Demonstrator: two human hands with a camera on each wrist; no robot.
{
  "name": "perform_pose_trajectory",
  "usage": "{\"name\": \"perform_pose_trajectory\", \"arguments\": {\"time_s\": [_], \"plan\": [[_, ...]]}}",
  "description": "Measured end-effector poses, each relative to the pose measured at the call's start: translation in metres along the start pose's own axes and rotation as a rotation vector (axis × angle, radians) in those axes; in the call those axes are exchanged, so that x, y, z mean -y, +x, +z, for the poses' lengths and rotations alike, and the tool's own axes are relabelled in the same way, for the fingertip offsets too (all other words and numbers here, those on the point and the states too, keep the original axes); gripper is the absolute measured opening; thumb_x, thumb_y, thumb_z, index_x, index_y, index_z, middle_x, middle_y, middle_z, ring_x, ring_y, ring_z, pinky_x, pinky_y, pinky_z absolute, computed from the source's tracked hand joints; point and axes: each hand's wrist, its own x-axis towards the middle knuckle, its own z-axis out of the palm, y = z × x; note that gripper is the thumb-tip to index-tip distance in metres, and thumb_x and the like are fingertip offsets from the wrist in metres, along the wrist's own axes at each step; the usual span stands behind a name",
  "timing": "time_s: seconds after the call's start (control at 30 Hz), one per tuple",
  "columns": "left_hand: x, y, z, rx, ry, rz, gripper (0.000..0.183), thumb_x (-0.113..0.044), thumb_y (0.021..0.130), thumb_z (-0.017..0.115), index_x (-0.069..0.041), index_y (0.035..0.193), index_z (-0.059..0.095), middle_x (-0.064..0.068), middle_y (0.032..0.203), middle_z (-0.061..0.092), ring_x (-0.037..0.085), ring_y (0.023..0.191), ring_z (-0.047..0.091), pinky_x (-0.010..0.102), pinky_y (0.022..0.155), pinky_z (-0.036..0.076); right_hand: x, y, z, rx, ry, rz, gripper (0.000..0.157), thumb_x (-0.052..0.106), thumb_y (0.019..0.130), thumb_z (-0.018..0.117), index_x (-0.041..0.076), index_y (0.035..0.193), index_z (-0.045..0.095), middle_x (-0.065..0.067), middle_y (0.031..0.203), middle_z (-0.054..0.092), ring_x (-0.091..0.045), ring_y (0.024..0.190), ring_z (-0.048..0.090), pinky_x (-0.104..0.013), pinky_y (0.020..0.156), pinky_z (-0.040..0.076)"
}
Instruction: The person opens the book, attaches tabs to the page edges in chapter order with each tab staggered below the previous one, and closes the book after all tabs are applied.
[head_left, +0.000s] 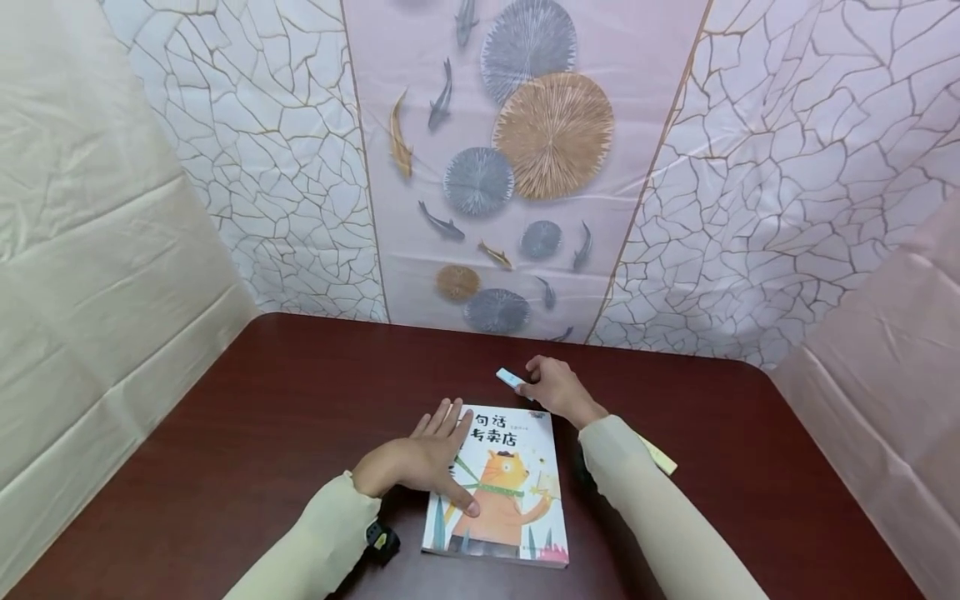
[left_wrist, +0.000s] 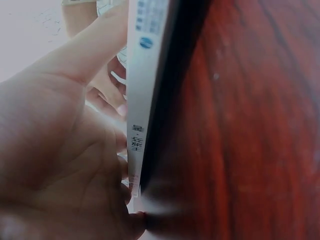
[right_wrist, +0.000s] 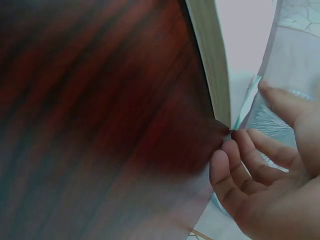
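Observation:
A paperback book (head_left: 501,521) with an orange cartoon cat on its white cover lies flat on the table. My left hand (head_left: 423,458) rests over its left edge with fingers spread and thumb on the cover; the left wrist view shows the book's white spine (left_wrist: 141,95) beside the palm. Just beyond the book's top edge, my right hand (head_left: 558,387) pinches the near right end of a small light-blue strip (head_left: 507,377). In the right wrist view, the curled fingers (right_wrist: 225,170) and the thumb are by the book's corner, with the strip's blue edge (right_wrist: 246,104) between them.
The dark red-brown table (head_left: 315,375) extends around the book. A pale yellow strip (head_left: 662,458) lies right of the book, partly hidden by my right sleeve. Patterned cloth (head_left: 487,275) hangs behind the table's far edge, with pale cloth walls at both sides.

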Motion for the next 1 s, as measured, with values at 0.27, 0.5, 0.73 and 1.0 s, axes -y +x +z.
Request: {"name": "perform_pose_trajectory", "arguments": {"time_s": [0.27,0.5,0.73,1.0], "plan": [[0.004,0.008,0.007,-0.025,-0.022,0.037,0.145,-0.087,0.058,0.069,-0.018,0.159,-0.008,0.006,0.163,-0.024,0.023,0.147,-0.027,0.051,0.120,-0.006,-0.002,0.002,0.004,-0.053,-0.064,0.017,0.039,0.024,0.087,0.078,0.005,0.119,0.067,-0.008,0.105,0.069,-0.015,0.081,0.065,-0.034,0.069,0.054],[-0.001,0.004,0.007,-0.012,-0.048,0.027,0.146,-0.086,0.057,0.070,-0.016,0.160,-0.006,0.008,0.163,-0.022,0.025,0.148,-0.025,0.052,0.120,-0.005,-0.006,-0.004,0.003,-0.038,-0.060,0.005,0.020,0.019,0.090,0.075,0.008,0.107,0.071,-0.004,0.095,0.069,-0.015,0.074,0.063,-0.032,0.062,0.051],[-0.008,0.000,0.002,-0.009,-0.067,0.032,0.141,-0.075,0.063,0.077,-0.013,0.160,-0.004,0.011,0.163,-0.021,0.028,0.148,-0.024,0.053,0.120,-0.005,-0.021,-0.013,-0.020,0.006,-0.058,-0.111,0.014,0.015,0.091,0.072,0.010,0.105,0.070,-0.003,0.097,0.068,-0.016,0.077,0.058,-0.031,0.067,0.049],[-0.005,-0.001,0.000,-0.007,-0.053,0.021,0.139,-0.074,0.065,0.077,-0.013,0.160,-0.004,0.011,0.163,-0.022,0.030,0.148,-0.024,0.054,0.120,-0.005,-0.052,-0.041,-0.054,0.016,-0.074,-0.189,0.012,0.010,0.093,0.069,0.010,0.104,0.071,-0.002,0.099,0.068,-0.016,0.080,0.055,-0.031,0.069,0.047]]}}
